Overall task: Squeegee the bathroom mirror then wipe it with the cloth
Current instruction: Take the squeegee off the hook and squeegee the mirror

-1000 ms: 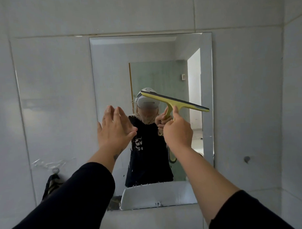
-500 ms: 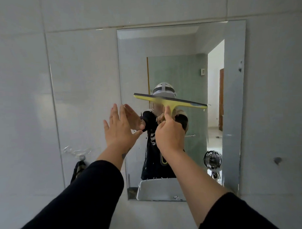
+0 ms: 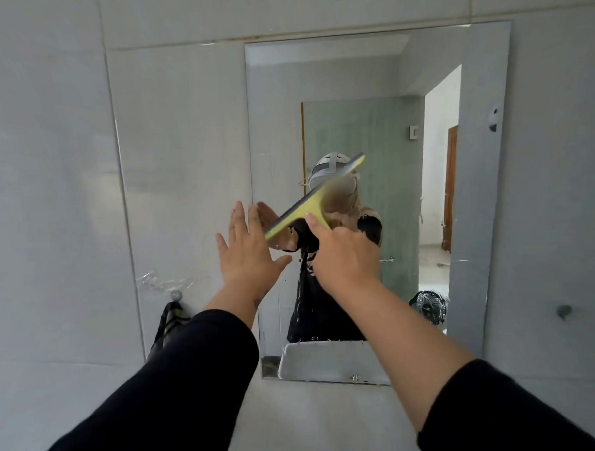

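Observation:
A rectangular mirror (image 3: 379,87) hangs on the grey tiled wall. My right hand (image 3: 344,257) grips the handle of a yellow squeegee (image 3: 313,199), whose blade is tilted with its right end up and blurred by motion, in front of the mirror's middle. Fingers spread and holding nothing, my left hand (image 3: 249,250) is raised flat at the mirror's left edge, just below the blade's lower end. A dark striped cloth (image 3: 168,326) hangs from a wall hook left of the mirror.
The hook (image 3: 175,293) sits low on the left tile. A small round knob (image 3: 564,310) sticks out of the wall right of the mirror. The mirror reflects a white basin (image 3: 331,362), a green glass door and an open doorway.
The squeegee blade has swung from sloping down to the right to sloping up to the right. The view has shifted, so the mirror sits further right in frame. My left hand stays open.

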`<state>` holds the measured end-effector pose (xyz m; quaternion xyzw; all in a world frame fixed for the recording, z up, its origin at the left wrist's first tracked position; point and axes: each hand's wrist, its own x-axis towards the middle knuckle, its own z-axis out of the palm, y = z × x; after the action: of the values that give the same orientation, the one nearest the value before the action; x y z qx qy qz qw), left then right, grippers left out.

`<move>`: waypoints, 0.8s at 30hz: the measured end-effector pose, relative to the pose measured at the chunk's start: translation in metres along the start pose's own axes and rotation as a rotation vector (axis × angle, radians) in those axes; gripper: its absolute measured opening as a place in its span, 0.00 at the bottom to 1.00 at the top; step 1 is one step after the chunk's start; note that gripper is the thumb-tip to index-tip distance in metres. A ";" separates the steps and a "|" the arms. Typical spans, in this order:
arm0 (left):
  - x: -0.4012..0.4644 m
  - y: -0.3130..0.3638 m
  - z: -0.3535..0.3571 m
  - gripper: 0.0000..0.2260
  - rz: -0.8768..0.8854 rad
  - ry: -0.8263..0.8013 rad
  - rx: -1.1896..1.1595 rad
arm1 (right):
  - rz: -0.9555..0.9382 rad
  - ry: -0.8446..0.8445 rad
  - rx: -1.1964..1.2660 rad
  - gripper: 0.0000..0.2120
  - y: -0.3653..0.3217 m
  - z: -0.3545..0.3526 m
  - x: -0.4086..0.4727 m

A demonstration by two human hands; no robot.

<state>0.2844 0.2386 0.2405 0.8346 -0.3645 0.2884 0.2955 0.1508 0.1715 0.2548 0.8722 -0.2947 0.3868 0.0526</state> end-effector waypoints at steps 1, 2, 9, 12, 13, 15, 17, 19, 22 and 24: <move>-0.002 0.003 0.001 0.48 0.005 -0.005 -0.006 | -0.020 -0.003 -0.053 0.32 0.007 -0.004 0.000; -0.004 0.008 0.001 0.47 0.012 -0.009 -0.013 | -0.033 -0.009 -0.094 0.32 0.015 -0.008 -0.001; -0.016 0.040 0.013 0.46 0.076 -0.064 -0.033 | 0.026 -0.028 -0.157 0.34 0.052 -0.022 -0.010; -0.018 0.048 0.020 0.45 0.110 -0.081 -0.019 | 0.072 -0.044 -0.139 0.33 0.066 -0.024 -0.013; -0.019 0.049 0.021 0.45 0.112 -0.093 -0.023 | 0.092 -0.050 -0.134 0.33 0.070 -0.025 -0.014; -0.019 0.050 0.024 0.45 0.111 -0.112 -0.024 | 0.135 -0.066 -0.118 0.34 0.080 -0.029 -0.019; -0.020 0.050 0.027 0.46 0.109 -0.129 -0.011 | 0.181 -0.064 -0.089 0.34 0.090 -0.031 -0.025; -0.019 0.050 0.029 0.46 0.101 -0.146 -0.001 | 0.234 -0.040 -0.048 0.33 0.100 -0.032 -0.030; -0.018 0.051 0.033 0.47 0.097 -0.150 0.027 | 0.319 -0.034 0.012 0.31 0.112 -0.030 -0.035; -0.017 0.051 0.034 0.48 0.097 -0.138 0.037 | 0.363 -0.024 0.054 0.30 0.118 -0.030 -0.039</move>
<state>0.2439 0.1938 0.2206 0.8392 -0.4185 0.2509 0.2399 0.0450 0.1027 0.2320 0.8105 -0.4372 0.3871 -0.0452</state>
